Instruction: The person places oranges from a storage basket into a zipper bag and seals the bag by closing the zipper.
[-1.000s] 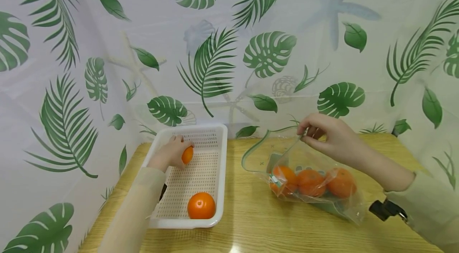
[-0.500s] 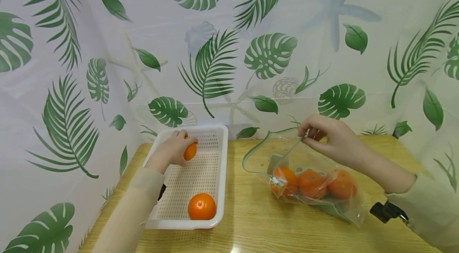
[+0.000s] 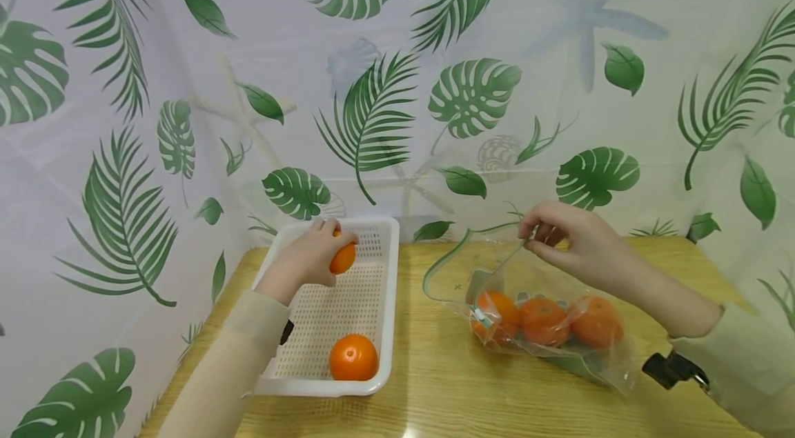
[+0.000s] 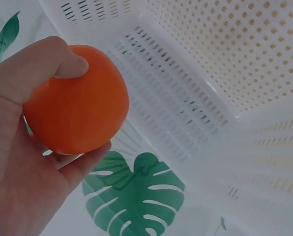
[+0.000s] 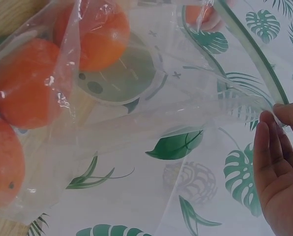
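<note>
Orange fruit [image 3: 344, 259] held at the basket's far end

Thumb and fingers of the left hand [image 3: 310, 255] curl round the fruit, inside the outline of the white basket [image 3: 392, 300] as seen from above. Another fruit [image 3: 352, 356] sits in the basket's near right corner. To the right, the right hand [image 3: 562, 227] pinches the green-edged mouth of a clear bag [image 3: 531, 272], raising it. Three fruits [image 3: 543, 321] lie in a row inside the bag, on the wooden table [image 3: 428, 383]. Behind hangs a leaf-print sheet [image 3: 385, 24].
</note>
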`<action>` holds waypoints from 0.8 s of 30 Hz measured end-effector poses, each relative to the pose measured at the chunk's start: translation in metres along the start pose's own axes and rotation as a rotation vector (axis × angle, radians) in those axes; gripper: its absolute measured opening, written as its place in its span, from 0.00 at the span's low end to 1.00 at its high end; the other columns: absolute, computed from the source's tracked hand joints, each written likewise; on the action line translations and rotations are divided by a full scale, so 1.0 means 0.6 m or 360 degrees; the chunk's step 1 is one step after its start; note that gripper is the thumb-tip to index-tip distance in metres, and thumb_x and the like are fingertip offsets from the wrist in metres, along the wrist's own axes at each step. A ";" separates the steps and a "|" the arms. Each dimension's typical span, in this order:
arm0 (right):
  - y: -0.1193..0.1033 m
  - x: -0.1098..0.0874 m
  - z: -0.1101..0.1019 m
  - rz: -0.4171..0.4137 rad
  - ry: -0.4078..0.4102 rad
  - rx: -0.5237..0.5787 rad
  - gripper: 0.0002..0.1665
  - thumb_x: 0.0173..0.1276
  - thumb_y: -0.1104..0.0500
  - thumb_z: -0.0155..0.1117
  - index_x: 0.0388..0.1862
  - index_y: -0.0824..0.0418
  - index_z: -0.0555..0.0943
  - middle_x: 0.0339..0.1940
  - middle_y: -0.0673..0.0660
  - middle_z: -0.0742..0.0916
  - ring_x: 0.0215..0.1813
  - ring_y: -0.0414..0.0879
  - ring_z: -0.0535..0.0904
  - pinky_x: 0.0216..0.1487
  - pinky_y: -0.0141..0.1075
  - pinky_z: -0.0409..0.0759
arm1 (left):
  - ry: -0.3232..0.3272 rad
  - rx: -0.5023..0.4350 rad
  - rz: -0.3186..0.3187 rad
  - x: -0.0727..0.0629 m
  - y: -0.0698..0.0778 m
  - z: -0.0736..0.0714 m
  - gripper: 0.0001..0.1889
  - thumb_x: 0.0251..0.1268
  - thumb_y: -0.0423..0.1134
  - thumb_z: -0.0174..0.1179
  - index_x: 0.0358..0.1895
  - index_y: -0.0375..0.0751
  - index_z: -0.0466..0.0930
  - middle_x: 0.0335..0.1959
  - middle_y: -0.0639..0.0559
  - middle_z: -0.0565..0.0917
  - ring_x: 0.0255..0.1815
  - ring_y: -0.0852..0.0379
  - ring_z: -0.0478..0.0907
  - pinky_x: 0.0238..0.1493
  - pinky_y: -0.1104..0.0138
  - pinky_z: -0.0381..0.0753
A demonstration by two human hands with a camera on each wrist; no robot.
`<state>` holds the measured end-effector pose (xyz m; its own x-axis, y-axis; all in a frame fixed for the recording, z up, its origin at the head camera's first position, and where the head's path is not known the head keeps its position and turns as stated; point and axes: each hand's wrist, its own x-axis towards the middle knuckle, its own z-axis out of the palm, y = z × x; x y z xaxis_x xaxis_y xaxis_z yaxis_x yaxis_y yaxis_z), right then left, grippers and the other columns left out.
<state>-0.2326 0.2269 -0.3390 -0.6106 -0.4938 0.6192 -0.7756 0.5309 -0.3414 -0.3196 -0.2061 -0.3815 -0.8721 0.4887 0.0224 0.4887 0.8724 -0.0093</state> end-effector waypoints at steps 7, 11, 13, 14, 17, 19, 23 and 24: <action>0.001 -0.004 0.001 0.0001 0.0005 -0.0010 0.20 0.60 0.77 0.76 0.42 0.56 0.84 0.38 0.45 0.87 0.35 0.30 0.79 0.36 0.25 0.82 | 0.0001 0.0060 0.0058 -0.002 0.022 -0.008 0.41 0.47 0.32 0.82 0.69 0.54 0.77 0.66 0.38 0.74 0.61 0.42 0.73 0.57 0.51 0.87; 0.002 -0.004 0.002 -0.0006 0.0008 -0.0006 0.21 0.59 0.78 0.76 0.42 0.56 0.84 0.38 0.45 0.87 0.35 0.30 0.79 0.36 0.24 0.82 | 0.0001 0.0074 0.0083 -0.003 0.033 -0.013 0.42 0.48 0.32 0.82 0.70 0.55 0.77 0.66 0.40 0.74 0.61 0.43 0.73 0.57 0.52 0.87; 0.002 -0.003 0.003 -0.0007 0.0007 -0.0001 0.21 0.59 0.78 0.76 0.42 0.56 0.84 0.38 0.45 0.87 0.35 0.30 0.79 0.36 0.24 0.82 | 0.0006 0.0081 0.0105 -0.004 0.039 -0.016 0.41 0.48 0.32 0.82 0.70 0.55 0.77 0.66 0.40 0.74 0.61 0.44 0.73 0.55 0.53 0.88; 0.002 -0.003 0.003 -0.0007 0.0006 0.0002 0.21 0.59 0.78 0.76 0.42 0.56 0.84 0.38 0.46 0.87 0.35 0.30 0.79 0.36 0.24 0.83 | 0.0011 0.0084 0.0121 -0.004 0.042 -0.018 0.41 0.48 0.33 0.81 0.70 0.55 0.77 0.66 0.40 0.74 0.61 0.44 0.73 0.55 0.53 0.88; 0.002 -0.002 0.003 -0.0009 0.0002 0.0004 0.21 0.58 0.78 0.76 0.42 0.57 0.84 0.38 0.48 0.88 0.36 0.30 0.80 0.36 0.24 0.83 | 0.0042 0.0087 0.0188 -0.005 0.055 -0.028 0.41 0.48 0.32 0.81 0.69 0.54 0.77 0.65 0.39 0.74 0.59 0.44 0.74 0.51 0.53 0.89; 0.001 0.000 0.003 -0.0012 0.0001 0.0005 0.20 0.58 0.79 0.76 0.42 0.58 0.84 0.38 0.49 0.88 0.35 0.30 0.80 0.36 0.25 0.83 | 0.0062 0.0087 0.0229 -0.005 0.062 -0.033 0.40 0.47 0.32 0.80 0.69 0.54 0.77 0.64 0.39 0.74 0.58 0.43 0.74 0.50 0.53 0.89; 0.001 0.003 0.003 -0.0016 -0.0007 0.0008 0.22 0.57 0.79 0.76 0.42 0.57 0.84 0.38 0.49 0.88 0.35 0.30 0.80 0.36 0.25 0.83 | 0.0097 0.0091 0.0295 -0.004 0.072 -0.036 0.39 0.48 0.32 0.79 0.68 0.54 0.76 0.64 0.38 0.74 0.58 0.43 0.74 0.51 0.53 0.89; 0.001 0.003 0.003 -0.0017 -0.0008 0.0008 0.22 0.57 0.79 0.76 0.42 0.56 0.84 0.38 0.49 0.88 0.35 0.30 0.80 0.36 0.25 0.83 | 0.0105 0.0091 0.0310 -0.003 0.074 -0.037 0.39 0.48 0.31 0.79 0.68 0.54 0.76 0.64 0.39 0.74 0.59 0.43 0.74 0.51 0.53 0.89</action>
<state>-0.2346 0.2248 -0.3393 -0.6033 -0.5027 0.6191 -0.7826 0.5224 -0.3384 -0.2956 -0.1682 -0.3599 -0.7568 0.6487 0.0802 0.6443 0.7610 -0.0765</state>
